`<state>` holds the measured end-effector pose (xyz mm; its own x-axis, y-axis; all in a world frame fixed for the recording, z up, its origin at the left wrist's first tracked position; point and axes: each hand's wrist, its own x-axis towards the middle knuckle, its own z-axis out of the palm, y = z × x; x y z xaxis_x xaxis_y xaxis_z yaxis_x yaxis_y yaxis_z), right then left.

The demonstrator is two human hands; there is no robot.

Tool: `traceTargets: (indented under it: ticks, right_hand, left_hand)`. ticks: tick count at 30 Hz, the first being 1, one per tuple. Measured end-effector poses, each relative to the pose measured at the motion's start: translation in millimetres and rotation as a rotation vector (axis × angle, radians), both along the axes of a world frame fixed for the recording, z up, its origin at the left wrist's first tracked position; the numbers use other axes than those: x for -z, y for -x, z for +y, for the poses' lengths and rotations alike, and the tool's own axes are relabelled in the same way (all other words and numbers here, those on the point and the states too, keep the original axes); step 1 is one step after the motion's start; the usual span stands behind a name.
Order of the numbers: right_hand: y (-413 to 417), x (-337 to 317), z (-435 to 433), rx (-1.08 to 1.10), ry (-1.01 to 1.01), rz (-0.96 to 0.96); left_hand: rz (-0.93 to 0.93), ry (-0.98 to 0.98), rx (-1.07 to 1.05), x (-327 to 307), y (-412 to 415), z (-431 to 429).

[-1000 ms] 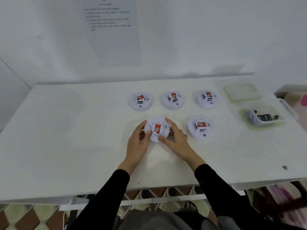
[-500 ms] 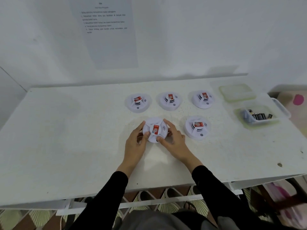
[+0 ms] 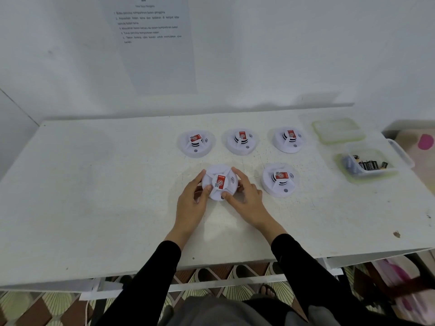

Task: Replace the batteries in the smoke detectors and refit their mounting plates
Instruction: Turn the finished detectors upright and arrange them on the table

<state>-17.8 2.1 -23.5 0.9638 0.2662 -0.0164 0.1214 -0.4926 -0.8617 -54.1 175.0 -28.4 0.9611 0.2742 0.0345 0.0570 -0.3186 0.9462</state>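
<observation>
Head view: we have the near-left smoke detector (image 3: 220, 182) between both hands at the middle of the table (image 3: 94, 196); resting or just lifted, we cannot tell. Left hand (image 3: 191, 203) and right hand (image 3: 247, 198) each have a grip clamped round its rim.

The far row of three detectors (image 3: 241, 141) and the fifth detector (image 3: 280, 180) sit face up.

We judge this the opening step. The next move calls for flipping the unit or twisting its body against the mounting plate.

Black batteries (image 3: 369, 164) wait in the clear tub (image 3: 400, 154) at far right, with the lid (image 3: 337, 130) beyond.

Red label (image 3: 221, 180): white emblem, print too small to read. Wall sheet (image 3: 153, 43): numbered list, blurred.
</observation>
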Motion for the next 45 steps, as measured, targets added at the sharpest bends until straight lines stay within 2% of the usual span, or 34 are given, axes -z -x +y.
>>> traceTargets:
  ticks: [13,21,45]
  right_hand:
    - [-0.1,-2.5,0.9,-0.007,-0.003,0.018]
    - [-4.8,-8.7,-11.6,-0.089,-0.212,0.187]
    - [0.6,-12.8,-10.1,-0.051,-0.258,0.167]
  left_hand:
    - [0.002,0.003,-0.003,-1.5,1.7,-0.7]
    - [0.009,0.012,0.003,-0.5,2.5,-0.3]
    - [-0.006,0.015,0.006,-0.3,4.1,-0.8]
